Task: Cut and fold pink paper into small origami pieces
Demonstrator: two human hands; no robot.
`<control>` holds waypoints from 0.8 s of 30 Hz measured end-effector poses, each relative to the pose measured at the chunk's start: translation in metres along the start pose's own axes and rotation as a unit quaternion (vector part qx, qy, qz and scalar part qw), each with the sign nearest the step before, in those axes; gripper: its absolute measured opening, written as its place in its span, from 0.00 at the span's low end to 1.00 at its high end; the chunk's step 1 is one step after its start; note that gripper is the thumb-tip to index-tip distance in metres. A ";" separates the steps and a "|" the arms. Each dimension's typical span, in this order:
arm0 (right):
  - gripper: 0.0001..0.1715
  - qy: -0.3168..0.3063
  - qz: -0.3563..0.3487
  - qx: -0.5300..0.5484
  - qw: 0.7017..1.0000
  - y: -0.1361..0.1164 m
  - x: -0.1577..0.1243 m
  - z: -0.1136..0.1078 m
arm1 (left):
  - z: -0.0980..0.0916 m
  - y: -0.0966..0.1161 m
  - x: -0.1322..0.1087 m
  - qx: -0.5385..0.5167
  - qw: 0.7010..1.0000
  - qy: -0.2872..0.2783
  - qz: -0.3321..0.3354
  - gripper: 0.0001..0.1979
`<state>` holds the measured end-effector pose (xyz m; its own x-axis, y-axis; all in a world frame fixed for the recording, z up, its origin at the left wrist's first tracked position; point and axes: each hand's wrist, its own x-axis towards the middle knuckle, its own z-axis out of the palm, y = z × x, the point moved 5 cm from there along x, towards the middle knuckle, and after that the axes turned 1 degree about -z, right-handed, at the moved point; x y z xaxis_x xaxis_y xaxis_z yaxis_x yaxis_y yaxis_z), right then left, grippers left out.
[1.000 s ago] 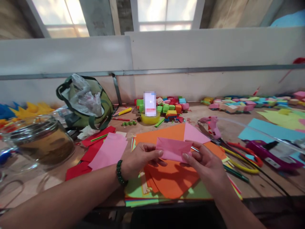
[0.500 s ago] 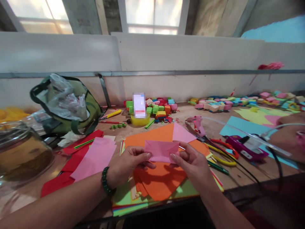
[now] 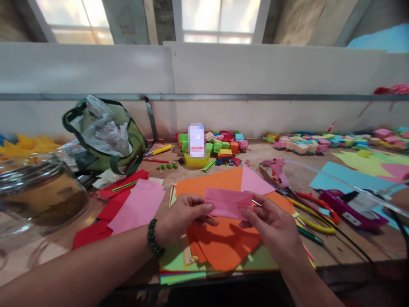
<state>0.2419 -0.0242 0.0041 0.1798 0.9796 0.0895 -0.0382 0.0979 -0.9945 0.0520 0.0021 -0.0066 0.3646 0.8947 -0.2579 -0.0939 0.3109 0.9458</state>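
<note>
A folded piece of pink paper (image 3: 227,204) is stretched between my two hands, with creases showing on its face. My left hand (image 3: 188,213), a dark beaded bracelet on its wrist, pinches the paper's left end between thumb and fingers. At the right end my right hand (image 3: 268,221) grips it the same way; a thin metallic stick pokes out between the fingers of that hand. Below both hands lie orange sheets (image 3: 223,245) on a stack of coloured paper (image 3: 179,277). Pink sheets (image 3: 140,204) rest on red paper (image 3: 91,232) to the left.
At left stand a glass jar (image 3: 41,192) and a green bag (image 3: 136,140) stuffed with plastic. Behind are a phone (image 3: 196,140), a yellow tape roll (image 3: 194,161) and small folded paper blocks (image 3: 300,145). Rightward lie a pink glue gun (image 3: 278,172), scissors (image 3: 315,219) and a purple tool (image 3: 351,209).
The whole view has shifted, so things appear farther right. Both hands keep hold of the pink paper, which tilts slightly down toward its right end.
</note>
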 end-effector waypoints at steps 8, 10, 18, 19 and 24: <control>0.34 -0.005 0.000 0.010 1.000 0.001 0.001 -0.001 | -0.002 0.002 0.001 0.011 1.000 0.021 0.016 0.18; 0.35 -0.010 0.007 0.018 1.000 0.001 0.001 0.000 | -0.002 0.003 0.001 0.017 0.999 0.020 0.024 0.18; 0.23 -0.042 -0.003 0.009 0.999 -0.002 0.001 0.003 | -0.001 0.005 -0.001 0.058 0.998 0.024 0.029 0.18; 0.23 -0.040 -0.008 0.007 0.999 -0.003 0.000 0.002 | 0.000 0.005 -0.002 0.063 0.997 0.021 0.030 0.18; 0.21 -0.040 -0.008 0.001 0.999 -0.002 0.001 0.000 | 0.000 0.006 -0.002 0.074 0.997 0.012 0.033 0.19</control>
<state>0.2417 -0.0237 0.0065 0.1015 0.9887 0.1103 -0.0386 0.1147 -0.9926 0.0510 0.0026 -0.0001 0.3402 0.9196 -0.1964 0.0210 0.2013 0.9793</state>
